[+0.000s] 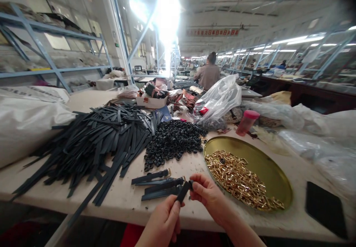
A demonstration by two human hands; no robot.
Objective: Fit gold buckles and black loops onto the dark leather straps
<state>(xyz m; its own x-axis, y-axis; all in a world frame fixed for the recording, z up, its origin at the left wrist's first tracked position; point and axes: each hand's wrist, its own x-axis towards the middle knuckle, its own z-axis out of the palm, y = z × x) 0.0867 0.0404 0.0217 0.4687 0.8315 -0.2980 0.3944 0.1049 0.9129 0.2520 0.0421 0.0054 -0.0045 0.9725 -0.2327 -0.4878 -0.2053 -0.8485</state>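
My left hand (169,213) is closed on a short black strap (183,193), thumb on top, near the table's front edge. At the strap's upper end, my right hand (204,189) pinches a small black loop (191,185); the fingers partly hide how the two meet. Just beyond my hands lie several finished-looking straps (161,191), some with gold buckles at one end. Behind them is a heap of small black loops (175,139). To the right, an oval gold tray (274,162) holds a pile of gold buckles (239,180).
Long black strips (102,139) are heaped on the left, some overhanging the table edge. A white sack (27,124) lies beyond them. A pink-lidded jar (247,123), a clear plastic bag (219,100) and a black pad (325,206) lie around the tray. A person (209,73) sits farther back.
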